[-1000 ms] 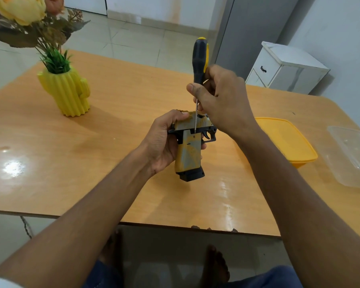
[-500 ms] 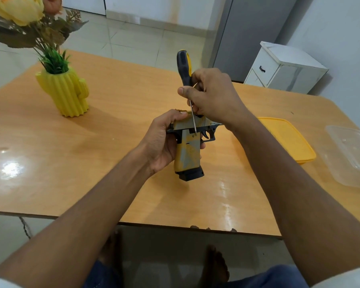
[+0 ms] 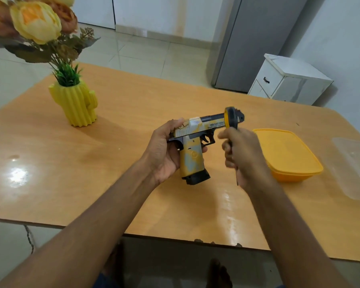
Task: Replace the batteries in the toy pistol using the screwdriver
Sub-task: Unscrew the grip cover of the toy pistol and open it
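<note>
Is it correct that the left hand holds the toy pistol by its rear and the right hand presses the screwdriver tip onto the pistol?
Not quite. In the head view the left hand holds the toy pistol, but the right hand holds the screwdriver beside it, tip pointing down, off the pistol.

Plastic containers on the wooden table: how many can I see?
2. The yellow-orange plastic container sits right of the hands; the clear plastic container lies farther right, cut off by the picture's edge.

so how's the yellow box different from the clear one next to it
The yellow box is opaque, while the clear box is see-through. The yellow box shows whole; the clear box is cut off at the picture's right edge. The yellow box lies nearer the right hand. Both rest on the table.
</note>
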